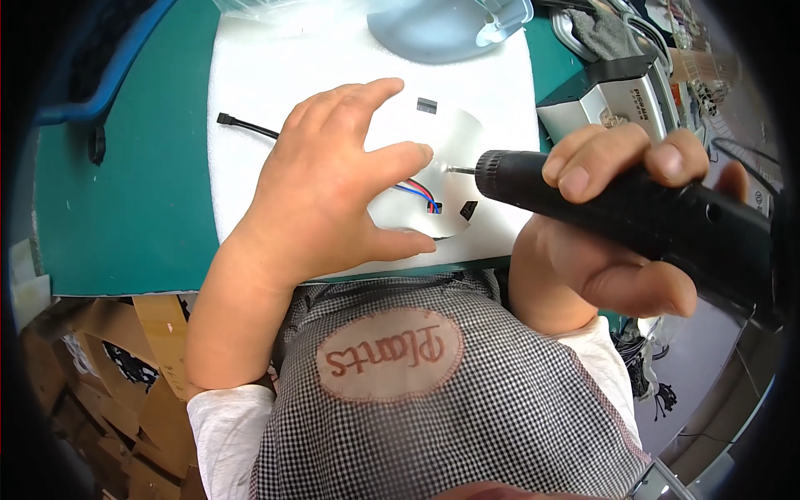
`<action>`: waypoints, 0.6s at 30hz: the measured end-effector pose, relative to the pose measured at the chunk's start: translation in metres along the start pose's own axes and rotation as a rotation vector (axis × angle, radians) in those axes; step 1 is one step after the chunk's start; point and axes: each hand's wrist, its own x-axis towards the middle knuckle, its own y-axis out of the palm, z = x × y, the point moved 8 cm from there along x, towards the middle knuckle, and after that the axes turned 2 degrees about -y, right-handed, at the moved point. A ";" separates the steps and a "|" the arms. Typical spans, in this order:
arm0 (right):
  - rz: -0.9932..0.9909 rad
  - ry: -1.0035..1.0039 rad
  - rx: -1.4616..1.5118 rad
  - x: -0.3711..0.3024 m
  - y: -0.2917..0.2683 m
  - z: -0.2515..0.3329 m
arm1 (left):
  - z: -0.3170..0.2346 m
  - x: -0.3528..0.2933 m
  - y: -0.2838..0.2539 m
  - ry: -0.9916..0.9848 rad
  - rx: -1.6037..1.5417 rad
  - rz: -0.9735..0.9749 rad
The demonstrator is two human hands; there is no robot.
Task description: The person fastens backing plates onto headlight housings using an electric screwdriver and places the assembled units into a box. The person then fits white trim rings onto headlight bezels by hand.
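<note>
My right hand (608, 208) is wrapped round a black electric screwdriver (583, 196), held tilted with its thin metal bit pointing left. The bit's tip meets a white plastic part (458, 142) with a rounded edge, lying on a white foam mat. Over this part spreads my left hand (325, 175), fingers apart, one fingertip beside the bit's tip and the thumb along the near edge. Red, blue and dark wires (425, 192) run from under my left hand into a small slot. A black cable (246, 125) with a connector sticks out to the left.
The white foam mat (250, 67) covers part of a green table (158, 167). At the far edge sits a pale blue plastic shell (429, 29) near clear plastic wrap (275, 8). A silver-and-black box (604, 100) stands at the right. Cardboard boxes (162, 333) are at lower left.
</note>
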 end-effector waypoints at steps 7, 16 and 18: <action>-0.113 -0.014 0.004 0.003 0.015 0.009 | 0.004 -0.003 0.001 -0.007 -0.013 -0.006; -0.189 0.082 0.016 0.001 0.001 0.003 | 0.004 -0.003 0.002 0.002 -0.029 -0.008; -0.099 0.095 -0.040 0.004 -0.003 0.007 | 0.004 -0.002 0.002 0.004 -0.031 -0.004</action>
